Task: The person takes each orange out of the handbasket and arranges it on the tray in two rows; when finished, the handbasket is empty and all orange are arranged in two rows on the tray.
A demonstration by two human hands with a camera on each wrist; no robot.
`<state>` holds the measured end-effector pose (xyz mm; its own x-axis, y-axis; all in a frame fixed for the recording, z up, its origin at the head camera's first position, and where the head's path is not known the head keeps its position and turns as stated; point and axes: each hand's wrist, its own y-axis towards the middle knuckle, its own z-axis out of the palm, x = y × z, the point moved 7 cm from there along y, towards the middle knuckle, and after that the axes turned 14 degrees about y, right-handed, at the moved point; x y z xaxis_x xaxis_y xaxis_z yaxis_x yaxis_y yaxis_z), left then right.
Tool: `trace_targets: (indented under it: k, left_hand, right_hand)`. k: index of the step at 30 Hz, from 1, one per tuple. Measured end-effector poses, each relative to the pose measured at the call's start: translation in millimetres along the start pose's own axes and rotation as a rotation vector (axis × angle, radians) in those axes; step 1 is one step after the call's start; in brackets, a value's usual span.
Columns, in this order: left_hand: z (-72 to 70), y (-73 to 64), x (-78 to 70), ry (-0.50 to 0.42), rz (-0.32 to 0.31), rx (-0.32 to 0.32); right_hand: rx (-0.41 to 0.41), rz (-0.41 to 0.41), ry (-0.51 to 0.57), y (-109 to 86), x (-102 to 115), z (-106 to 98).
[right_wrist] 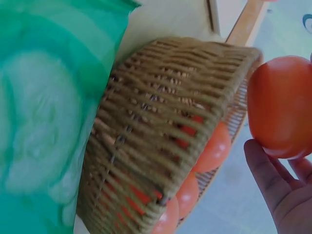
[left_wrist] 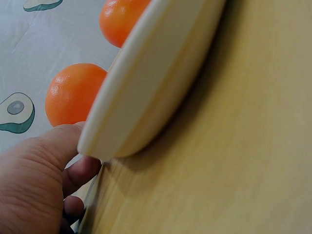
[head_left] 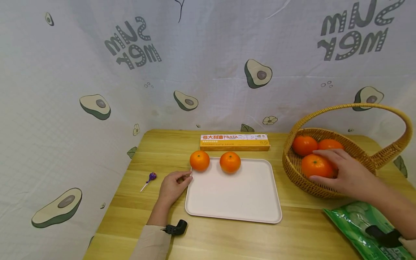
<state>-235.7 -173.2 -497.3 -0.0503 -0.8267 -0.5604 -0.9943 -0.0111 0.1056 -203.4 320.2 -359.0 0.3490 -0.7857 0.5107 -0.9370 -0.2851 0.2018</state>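
From where I stand, at the far left a purple-wrapped lollipop (head_left: 152, 176) lies near the person's left hand (head_left: 173, 187), whose thumb and fingers pinch the left rim of a pale, shallow tray (head_left: 234, 198). One mandarin (head_left: 199, 161) sits at the tray's far left corner; a second mandarin (head_left: 230, 162) sits to its right along the far edge. Behind them is a long yellow-and-white pasta box (head_left: 234, 144). To the right, inside a wicker basket (head_left: 294, 180) with a tall arched handle, more mandarins (head_left: 304, 145) rest together. The right hand (head_left: 352, 177), fingers and thumb curved partway around the fruit, holds another mandarin (head_left: 314, 166) over the basket's opening. Under that forearm lies a shiny green bag (head_left: 347, 224). The smooth, round fruit could slip if the grip loosens, or knock the rim if carried low; tilting the tray could set its two mandarins rolling. The worktop (head_left: 130, 231) is yellowish wood grain, and a pale curtain (head_left: 211, 43) printed with avocados and mirrored "Summer" lettering encloses the space.
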Motion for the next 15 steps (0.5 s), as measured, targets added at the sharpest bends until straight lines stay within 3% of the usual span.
trace_targets:
  k: [15]
  left_hand:
    - [-1.0, -0.9, -1.0, -0.004, -0.005, -0.001]
  right_hand:
    - [-0.055, -0.021, 0.091, -4.4, 42, 18]
